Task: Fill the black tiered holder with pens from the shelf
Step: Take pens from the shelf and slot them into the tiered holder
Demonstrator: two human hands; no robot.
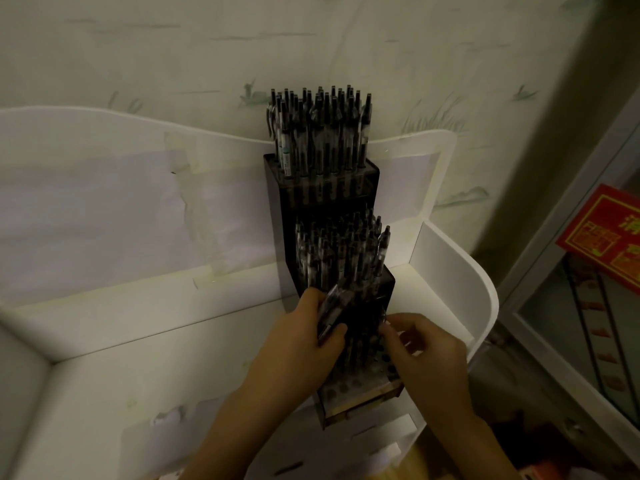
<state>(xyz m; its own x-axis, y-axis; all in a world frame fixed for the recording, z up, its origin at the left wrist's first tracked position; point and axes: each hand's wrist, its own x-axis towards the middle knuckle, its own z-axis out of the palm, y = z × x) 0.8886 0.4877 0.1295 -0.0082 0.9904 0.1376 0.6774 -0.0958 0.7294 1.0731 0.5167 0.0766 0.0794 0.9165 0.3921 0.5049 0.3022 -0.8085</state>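
Left fingers: curled round a bundle of pens (330, 311), the left hand (311, 336) gripping it over the bottom tier.
Right fingers: right hand (424, 344) has fingertips pinched at a pen top (383, 318); blur hides the exact contact.
Black tiered holder (349, 396): stands on the white shelf (104, 341); upper two tiers packed with upright pens, bottom tier shows open holes.
Beyond: patterned wall (173, 46), red sign (602, 233) at right.

A red rectangular paper sheet (604, 237) at the right edge carries yellow Chinese characters and boxed patterns; they are too blurred to read, perhaps a festive notice.
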